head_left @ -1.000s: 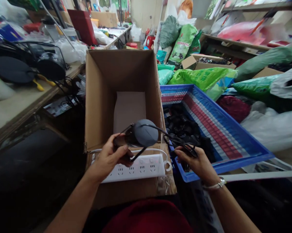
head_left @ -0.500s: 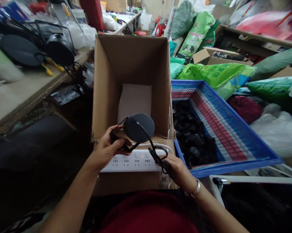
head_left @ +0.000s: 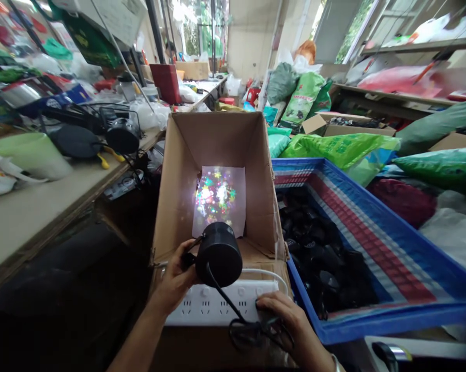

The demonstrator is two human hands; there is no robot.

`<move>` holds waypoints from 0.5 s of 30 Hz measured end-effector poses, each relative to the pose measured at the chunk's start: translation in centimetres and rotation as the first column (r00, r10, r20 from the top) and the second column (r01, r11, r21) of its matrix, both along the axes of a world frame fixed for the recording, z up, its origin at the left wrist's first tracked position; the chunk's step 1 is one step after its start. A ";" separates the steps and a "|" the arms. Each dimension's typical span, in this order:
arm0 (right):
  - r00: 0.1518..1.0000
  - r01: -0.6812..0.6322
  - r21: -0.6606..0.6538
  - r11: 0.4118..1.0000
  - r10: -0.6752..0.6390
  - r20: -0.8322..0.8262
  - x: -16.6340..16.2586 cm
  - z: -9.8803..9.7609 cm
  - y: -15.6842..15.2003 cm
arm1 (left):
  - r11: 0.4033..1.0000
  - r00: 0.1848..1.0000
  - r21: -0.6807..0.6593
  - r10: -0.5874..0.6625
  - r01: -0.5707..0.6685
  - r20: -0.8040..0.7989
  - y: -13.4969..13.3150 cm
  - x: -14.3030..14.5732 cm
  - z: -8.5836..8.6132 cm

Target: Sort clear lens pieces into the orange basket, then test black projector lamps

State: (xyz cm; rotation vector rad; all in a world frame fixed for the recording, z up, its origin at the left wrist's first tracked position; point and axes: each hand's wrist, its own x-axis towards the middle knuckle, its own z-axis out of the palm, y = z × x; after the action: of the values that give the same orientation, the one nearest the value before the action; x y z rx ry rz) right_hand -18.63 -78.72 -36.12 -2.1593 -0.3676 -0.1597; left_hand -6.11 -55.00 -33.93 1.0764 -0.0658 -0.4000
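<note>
at the bottom of the frame the right hand [head_left: 290, 323] curls over the looped cord [head_left: 252, 330], fingertips on the power strip [head_left: 221, 305]. just above and to the left, the left hand [head_left: 176, 279] grips the black lamp [head_left: 218, 254] by its bracket. the lamp's barrel points up the frame into the cardboard box [head_left: 178, 170] at the white paper [head_left: 219, 199], which was blank half a second ago and now shows coloured stars.

"What fills the blue crate [head_left: 391, 321]?"
"Black lamp units [head_left: 321, 258], heaped at its left end."
"And behind the crate?"
"Green bags [head_left: 333, 147]. Far to its left, a workbench [head_left: 23, 222] bearing a pale green basin [head_left: 31, 155]."
</note>
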 end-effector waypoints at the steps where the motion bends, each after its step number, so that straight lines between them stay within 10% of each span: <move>1: 1.000 -0.003 0.007 1.000 0.003 -0.002 0.0 0.0 0.0 | 1.000 1.000 0.001 -0.009 0.009 -0.001 -0.1 -0.1 0.0; 15: 0.995 0.027 -0.066 0.997 -0.021 0.099 0.1 0.8 0.1 | 0.995 0.995 -0.002 -0.099 0.099 -0.001 -0.9 -0.7 0.3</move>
State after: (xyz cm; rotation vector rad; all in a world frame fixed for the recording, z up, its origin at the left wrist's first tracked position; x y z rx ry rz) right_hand -18.51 -78.58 -35.30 -2.2286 -0.4087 -0.2711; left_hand -6.79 -55.91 -33.61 1.0734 -0.1195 -0.4900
